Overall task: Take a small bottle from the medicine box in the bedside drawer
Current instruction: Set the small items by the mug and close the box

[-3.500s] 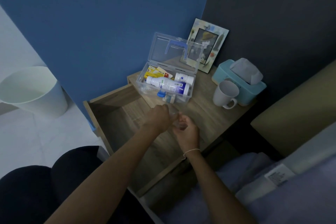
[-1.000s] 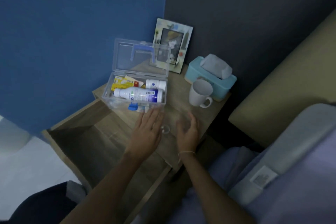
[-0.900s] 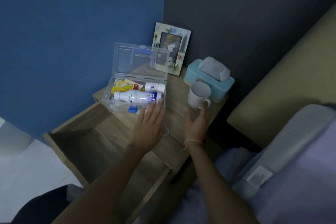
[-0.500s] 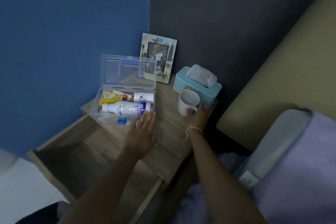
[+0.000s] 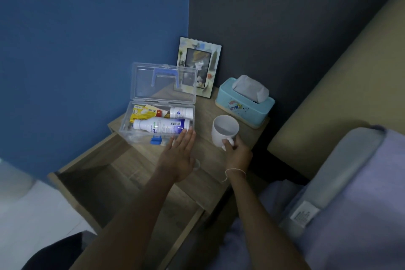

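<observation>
The clear medicine box [image 5: 131,124] stands open on the bedside table, its lid [image 5: 164,82] upright with a blue handle. Inside lie a large white bottle [image 5: 161,126], a small white bottle [image 5: 181,113] behind it and yellow sachets [image 5: 142,112]. My left hand [image 5: 178,152] hovers flat, fingers spread, just in front of the box's right front corner, holding nothing. My right hand [image 5: 237,154] grips the handle of a white mug [image 5: 224,130] standing on the table. A small clear round item [image 5: 196,164] lies on the table by my left hand.
The wooden drawer [image 5: 105,182] is pulled out and open at lower left. A picture frame [image 5: 198,66] and a teal tissue box [image 5: 244,102] stand at the back of the table. Bed and pillow [image 5: 350,182] lie on the right.
My right hand moved from the table's front to the mug and closed on its handle. My left hand stayed flat by the box. The camera view shifted right.
</observation>
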